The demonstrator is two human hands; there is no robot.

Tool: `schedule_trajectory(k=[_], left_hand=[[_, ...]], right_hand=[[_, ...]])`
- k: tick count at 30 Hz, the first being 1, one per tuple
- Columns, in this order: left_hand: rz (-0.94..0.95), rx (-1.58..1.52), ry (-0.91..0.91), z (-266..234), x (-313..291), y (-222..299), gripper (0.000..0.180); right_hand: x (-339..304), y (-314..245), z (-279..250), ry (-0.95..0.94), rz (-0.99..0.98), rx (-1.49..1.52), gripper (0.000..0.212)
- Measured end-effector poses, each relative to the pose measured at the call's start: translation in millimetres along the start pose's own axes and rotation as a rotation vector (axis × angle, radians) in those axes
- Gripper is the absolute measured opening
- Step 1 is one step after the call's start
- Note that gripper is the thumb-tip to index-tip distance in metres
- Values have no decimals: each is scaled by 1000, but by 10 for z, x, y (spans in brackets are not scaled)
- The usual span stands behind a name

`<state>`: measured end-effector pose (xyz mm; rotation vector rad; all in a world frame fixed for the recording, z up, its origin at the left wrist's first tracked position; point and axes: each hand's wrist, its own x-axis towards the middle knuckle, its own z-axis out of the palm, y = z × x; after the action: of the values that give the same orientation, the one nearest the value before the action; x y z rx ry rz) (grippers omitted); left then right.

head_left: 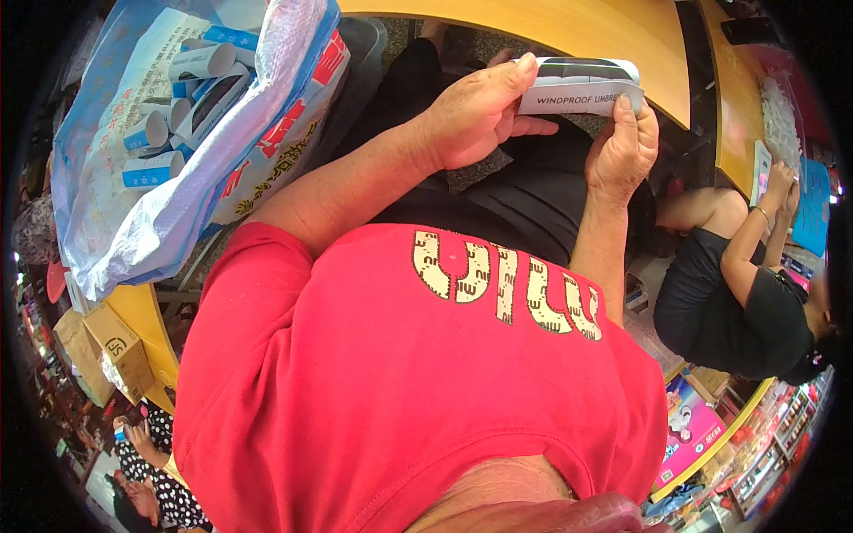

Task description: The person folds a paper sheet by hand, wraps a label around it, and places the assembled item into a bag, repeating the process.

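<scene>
Both my hands hold a flattened-looking printed card sleeve (569, 99), white-grey with a dark panel on its upper side, above my dark-clothed lap. My left hand (475, 111) grips its left end, thumb up at the edge and some fingers reaching underneath. At the right end my right hand (620, 151) pinches the lower corner between thumb and fingers. To the left stands a big white-and-blue woven sack (293, 98) with red and dark print. Inside it lie several rolled card sleeves (203, 62) in white, blue and black.
A yellow table (604, 22) curves along the far side. At the right a person in black (746, 302) sits with their hands on a pale item. Behind me on the left are a brown carton (120, 351) and another person in polka dots (182, 484). A grey bin (366, 53) stands beside the sack.
</scene>
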<state>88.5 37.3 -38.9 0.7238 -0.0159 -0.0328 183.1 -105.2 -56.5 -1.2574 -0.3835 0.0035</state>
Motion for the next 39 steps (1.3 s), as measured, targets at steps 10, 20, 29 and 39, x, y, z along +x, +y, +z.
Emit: schedule_trajectory(k=[10, 20, 29, 39], left_hand=[[239, 535, 28, 30, 64, -154, 32], [220, 399, 129, 15, 105, -129, 26], [193, 260, 184, 2, 90, -96, 24], [34, 42, 209, 12, 124, 35, 23]], right_hand=[[-18, -7, 57, 69, 44, 65, 8], [-47, 34, 65, 10, 12, 57, 11], [-83, 17, 77, 2, 52, 34, 10], [-72, -121, 31, -134, 102, 249, 10]])
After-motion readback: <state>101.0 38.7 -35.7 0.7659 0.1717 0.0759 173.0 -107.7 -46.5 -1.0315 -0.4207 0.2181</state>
